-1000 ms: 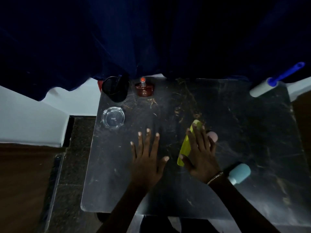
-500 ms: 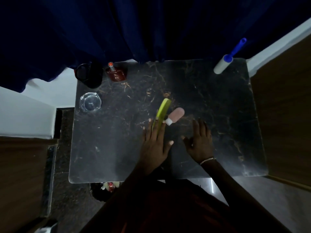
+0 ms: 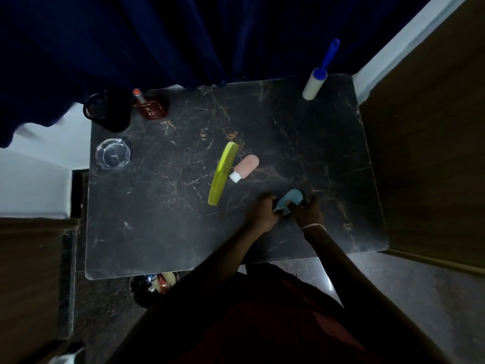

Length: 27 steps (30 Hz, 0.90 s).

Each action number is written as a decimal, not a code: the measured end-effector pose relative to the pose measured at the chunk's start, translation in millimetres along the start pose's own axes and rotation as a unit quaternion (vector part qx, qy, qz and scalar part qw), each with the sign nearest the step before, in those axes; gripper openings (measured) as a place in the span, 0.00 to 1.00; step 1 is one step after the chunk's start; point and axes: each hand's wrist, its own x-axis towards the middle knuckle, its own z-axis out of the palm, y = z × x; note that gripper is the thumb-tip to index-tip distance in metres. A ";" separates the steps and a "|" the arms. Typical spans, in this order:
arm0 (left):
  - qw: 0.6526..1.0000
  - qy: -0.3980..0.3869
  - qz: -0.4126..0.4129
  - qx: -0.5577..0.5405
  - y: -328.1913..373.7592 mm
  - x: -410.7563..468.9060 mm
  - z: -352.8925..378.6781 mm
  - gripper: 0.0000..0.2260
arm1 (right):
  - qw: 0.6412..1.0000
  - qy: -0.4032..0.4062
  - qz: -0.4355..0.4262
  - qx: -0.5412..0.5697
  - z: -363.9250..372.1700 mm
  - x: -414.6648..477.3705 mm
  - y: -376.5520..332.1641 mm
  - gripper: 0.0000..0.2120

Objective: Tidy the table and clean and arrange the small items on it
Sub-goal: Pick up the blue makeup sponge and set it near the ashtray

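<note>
Both hands close on the light-blue bottle (image 3: 290,201), which sits just above the dark marble table (image 3: 157,232) toward its near-right area. Left hand (image 3: 262,212): fingers curled round the bottle's lower end, knuckles up, forearm running diag. from the torso at bottom centre. Right hand (image 3: 308,212): fingers wrapped over the bottle's upper-right side, wrist w/ a thin chain bracelet (image 3: 313,226), forearm angled in from bottom right. The hands sit just beside each other, bottle between them; whether the bottle touches the table cannot be told.

Up-left of the grip: pink bottle (image 3: 246,168) w/ white cap, lying flat, just beside the yellow-green comb (image 3: 223,173), also flat, diag.

Far-left edge: clear glass ashtray (image 3: 112,153); behind it a black mug (image 3: 109,111) and a dark-red perfume bottle (image 3: 150,106). Far-right corner: lint roller (image 3: 315,84) w/ blue handle, well apart from the hands.
</note>
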 end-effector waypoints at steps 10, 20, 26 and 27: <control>0.992 0.056 -0.007 -0.114 -10.2 -7.3 -17.3 0.15 | 0.978 -0.102 0.011 0.183 9.9 -9.5 -12.7 0.11; 0.945 0.221 0.078 -0.230 -54.5 -40.5 -139.6 0.08 | 0.962 -0.206 -0.155 0.086 77.8 -37.4 -120.6 0.17; 0.929 0.261 0.122 -0.233 -77.2 -52.6 -219.2 0.12 | 0.920 -0.223 -0.321 -0.029 134.5 -54.7 -189.0 0.17; 0.930 0.269 0.125 -0.218 -82.8 -51.9 -229.3 0.12 | 0.911 -0.222 -0.344 -0.048 145.2 -56.5 -197.6 0.17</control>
